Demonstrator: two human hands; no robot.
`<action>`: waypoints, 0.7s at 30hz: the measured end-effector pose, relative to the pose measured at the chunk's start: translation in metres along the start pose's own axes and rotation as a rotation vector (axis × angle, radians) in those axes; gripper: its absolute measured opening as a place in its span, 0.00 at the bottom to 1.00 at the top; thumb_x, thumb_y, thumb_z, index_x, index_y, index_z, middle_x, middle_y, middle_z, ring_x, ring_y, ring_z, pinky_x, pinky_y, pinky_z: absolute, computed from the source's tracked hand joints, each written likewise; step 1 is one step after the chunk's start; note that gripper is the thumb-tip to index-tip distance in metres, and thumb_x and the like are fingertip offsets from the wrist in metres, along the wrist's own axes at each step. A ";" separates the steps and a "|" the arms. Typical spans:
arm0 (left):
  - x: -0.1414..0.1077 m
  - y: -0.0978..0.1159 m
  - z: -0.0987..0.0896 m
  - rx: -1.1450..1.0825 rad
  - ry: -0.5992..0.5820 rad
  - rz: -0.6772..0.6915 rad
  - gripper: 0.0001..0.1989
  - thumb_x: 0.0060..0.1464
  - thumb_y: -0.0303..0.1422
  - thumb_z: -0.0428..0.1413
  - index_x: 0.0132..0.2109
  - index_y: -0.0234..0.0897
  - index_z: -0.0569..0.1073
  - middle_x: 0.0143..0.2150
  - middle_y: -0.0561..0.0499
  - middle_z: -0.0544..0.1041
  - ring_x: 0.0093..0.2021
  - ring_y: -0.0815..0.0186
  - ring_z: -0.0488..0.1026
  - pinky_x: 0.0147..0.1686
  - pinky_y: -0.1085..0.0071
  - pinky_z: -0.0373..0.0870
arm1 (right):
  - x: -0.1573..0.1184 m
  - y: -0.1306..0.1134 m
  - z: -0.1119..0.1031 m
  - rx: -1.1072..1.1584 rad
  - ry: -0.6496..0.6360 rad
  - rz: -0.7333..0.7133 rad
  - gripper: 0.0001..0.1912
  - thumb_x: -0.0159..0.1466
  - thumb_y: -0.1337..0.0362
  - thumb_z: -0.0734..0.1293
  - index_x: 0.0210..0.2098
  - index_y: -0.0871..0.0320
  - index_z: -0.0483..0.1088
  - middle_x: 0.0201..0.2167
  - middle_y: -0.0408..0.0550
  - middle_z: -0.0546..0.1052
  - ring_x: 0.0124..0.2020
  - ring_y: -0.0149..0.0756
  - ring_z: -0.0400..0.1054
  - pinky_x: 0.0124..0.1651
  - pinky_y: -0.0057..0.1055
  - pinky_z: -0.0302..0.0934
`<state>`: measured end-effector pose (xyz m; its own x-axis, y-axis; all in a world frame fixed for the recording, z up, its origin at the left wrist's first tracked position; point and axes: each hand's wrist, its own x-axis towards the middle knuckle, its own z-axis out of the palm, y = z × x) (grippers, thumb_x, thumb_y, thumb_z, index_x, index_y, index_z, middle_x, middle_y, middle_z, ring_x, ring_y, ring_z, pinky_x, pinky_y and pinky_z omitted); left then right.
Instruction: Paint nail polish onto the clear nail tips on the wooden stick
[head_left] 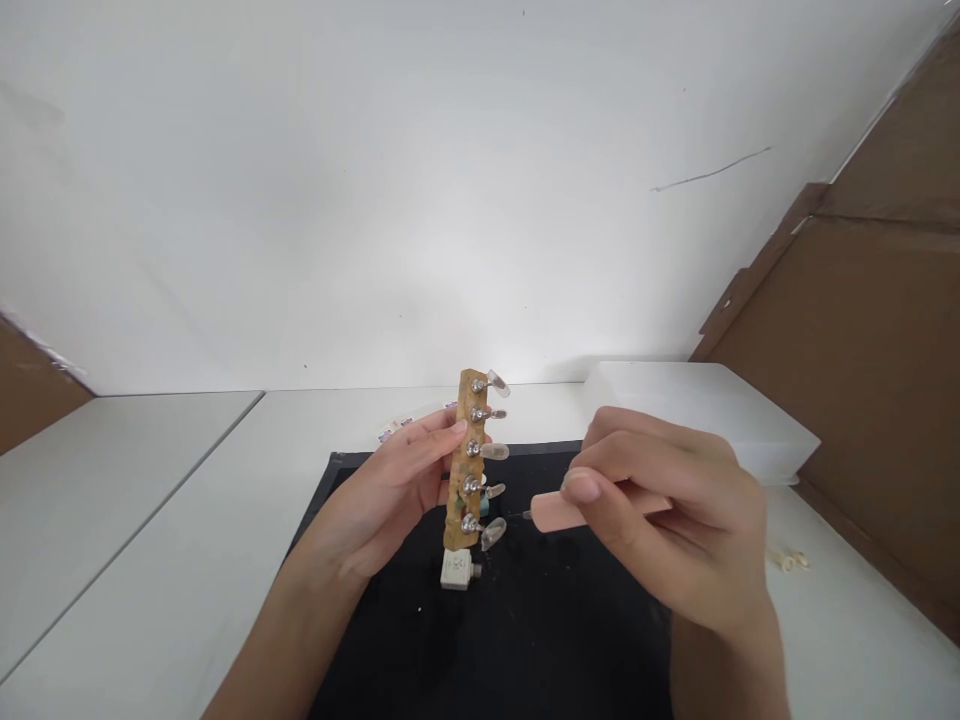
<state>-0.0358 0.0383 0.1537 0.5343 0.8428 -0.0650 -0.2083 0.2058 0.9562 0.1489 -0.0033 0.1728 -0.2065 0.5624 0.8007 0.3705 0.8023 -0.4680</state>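
Observation:
My left hand (pixel 409 465) holds a tan block (pixel 454 530) upright between thumb and fingers. Several silver ball-shaped stands line the block, each with a clear nail tip (pixel 495 452) pointing right. In my right hand (pixel 667 510) is a pink-handled tool (pixel 556 511), pinched between thumb and fingers. Its thin tip points left toward the lowest nail tips, with a gap between them. Below the block, a small white bottle-like item (pixel 456 570) lies on the black mat (pixel 525 640).
A translucent white box (pixel 697 400) stands at the back right. Small cream rings (pixel 789 560) lie on the white table at the right. Printed packets (pixel 396 428) are behind my left hand. Brown cardboard (pixel 885 350) rises on the right side.

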 end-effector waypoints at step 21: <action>-0.001 0.002 0.006 -0.021 0.049 -0.033 0.11 0.55 0.39 0.49 0.41 0.40 0.70 0.32 0.52 0.68 0.33 0.67 0.65 0.32 0.70 0.63 | 0.004 0.001 0.001 -0.145 -0.131 0.043 0.18 0.62 0.71 0.61 0.15 0.58 0.63 0.14 0.36 0.54 0.15 0.25 0.49 0.19 0.26 0.44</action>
<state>-0.0319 0.0348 0.1570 0.5009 0.8584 -0.1108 -0.2088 0.2440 0.9470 0.1477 0.0001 0.1750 -0.3005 0.6243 0.7211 0.5059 0.7452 -0.4344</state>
